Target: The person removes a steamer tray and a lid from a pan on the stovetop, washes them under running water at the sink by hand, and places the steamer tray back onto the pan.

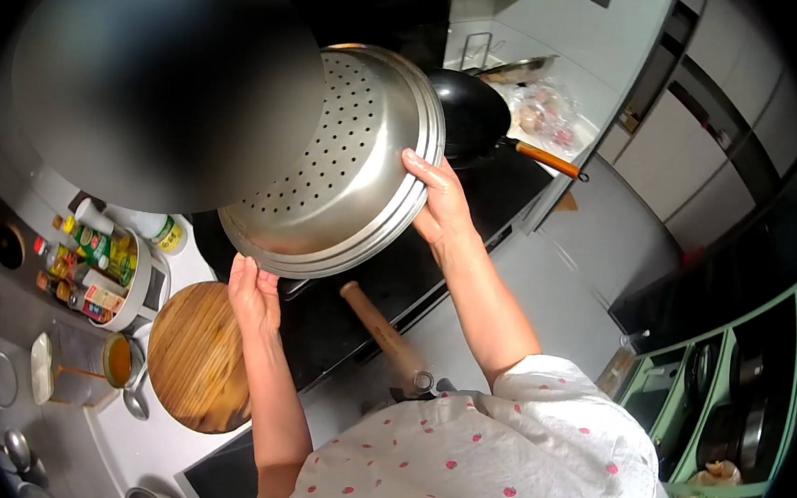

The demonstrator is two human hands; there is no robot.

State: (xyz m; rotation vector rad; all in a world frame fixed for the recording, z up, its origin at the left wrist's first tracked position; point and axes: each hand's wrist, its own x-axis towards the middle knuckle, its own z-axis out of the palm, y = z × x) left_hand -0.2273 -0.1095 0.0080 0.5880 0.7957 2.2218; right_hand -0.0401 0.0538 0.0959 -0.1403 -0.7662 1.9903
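Observation:
Both my hands hold up a stainless steel steamer basket (369, 144), tilted over the stove, its round holes showing. My right hand (438, 199) grips the right side of the stepped rim, thumb on the metal wall. At the lower edge, my left hand (254, 296) pinches the same rim between thumb and fingers. A large dark blurred disc covers the basket's upper left part, so whatever lies there is hidden. Beneath the basket, the black stove top (327, 323) is partly in view. A wooden handle (378, 327) sticks out over the stove's front edge.
A black wok (470, 114) with a wooden handle (546, 158) sits behind the basket, beside a plastic bag of food (545, 111). On the left counter are a round wooden board (203, 355), a rack of bottles (138, 285) and a spoon (134, 403). Green shelving (715, 391) stands right.

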